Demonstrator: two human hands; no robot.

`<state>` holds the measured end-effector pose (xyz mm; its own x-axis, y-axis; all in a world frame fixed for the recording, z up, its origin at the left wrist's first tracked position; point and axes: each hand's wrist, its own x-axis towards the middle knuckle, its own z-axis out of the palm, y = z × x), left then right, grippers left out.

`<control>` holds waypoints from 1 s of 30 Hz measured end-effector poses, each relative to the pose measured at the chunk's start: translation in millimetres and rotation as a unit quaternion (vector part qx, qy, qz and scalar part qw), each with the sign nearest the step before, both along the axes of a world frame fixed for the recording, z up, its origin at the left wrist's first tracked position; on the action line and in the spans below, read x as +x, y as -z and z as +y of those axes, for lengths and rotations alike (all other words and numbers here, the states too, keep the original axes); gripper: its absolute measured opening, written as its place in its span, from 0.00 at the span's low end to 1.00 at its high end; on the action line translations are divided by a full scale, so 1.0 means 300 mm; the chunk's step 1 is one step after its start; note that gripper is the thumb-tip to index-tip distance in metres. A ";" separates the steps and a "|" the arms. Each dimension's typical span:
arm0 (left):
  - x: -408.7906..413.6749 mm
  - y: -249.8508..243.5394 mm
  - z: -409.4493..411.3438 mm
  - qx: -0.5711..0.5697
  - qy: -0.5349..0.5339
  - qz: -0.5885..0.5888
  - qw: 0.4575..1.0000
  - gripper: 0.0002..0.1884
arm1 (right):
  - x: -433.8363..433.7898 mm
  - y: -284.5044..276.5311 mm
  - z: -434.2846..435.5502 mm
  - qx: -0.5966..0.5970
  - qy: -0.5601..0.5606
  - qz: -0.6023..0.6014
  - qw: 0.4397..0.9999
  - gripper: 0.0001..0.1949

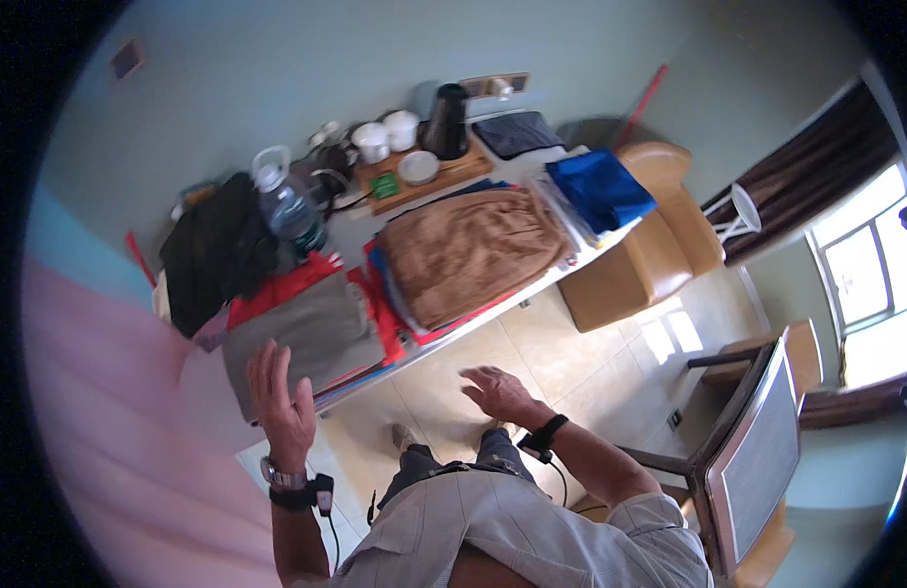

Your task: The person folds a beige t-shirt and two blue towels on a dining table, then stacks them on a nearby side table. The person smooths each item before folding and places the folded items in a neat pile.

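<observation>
My left hand (280, 400) is raised at the near left corner of a white table (453, 339), its fingers apart and nothing in it. It overlaps the edge of a folded grey cloth (299, 342) in the view; whether it touches the cloth I cannot tell. Red fabric (284, 294) shows beneath the grey cloth. My right hand (501, 393) hangs over the floor in front of the table, empty, with loosely bent fingers. Beyond it a folded brown plush cloth (475, 253) tops a stack of fabrics. A folded blue cloth (600, 189) lies at the table's right end.
Behind the fabrics stand a water bottle (288, 209), a dark heap of cloth (214, 253) and a wooden tray (471, 167) with white cups (371, 142) and a black jug (447, 121). A tan armchair (637, 257) and a dark-framed table (754, 448) are to the right. Pink curtain (137, 441) hangs left.
</observation>
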<state>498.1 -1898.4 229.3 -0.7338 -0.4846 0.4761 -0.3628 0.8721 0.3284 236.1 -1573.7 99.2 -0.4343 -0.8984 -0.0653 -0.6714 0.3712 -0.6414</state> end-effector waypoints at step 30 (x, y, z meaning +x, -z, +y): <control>-1.851 0.454 1.517 0.058 0.624 -0.401 0.668 0.25 | 0.086 0.619 1.887 0.043 0.723 -0.452 0.520 0.26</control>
<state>-57.4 -1443.3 93.0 -0.5983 0.7432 -0.2995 0.5228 0.6453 0.5571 262.0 -1007.5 -86.5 -0.4082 0.3487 -0.8437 0.9123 0.1224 -0.3909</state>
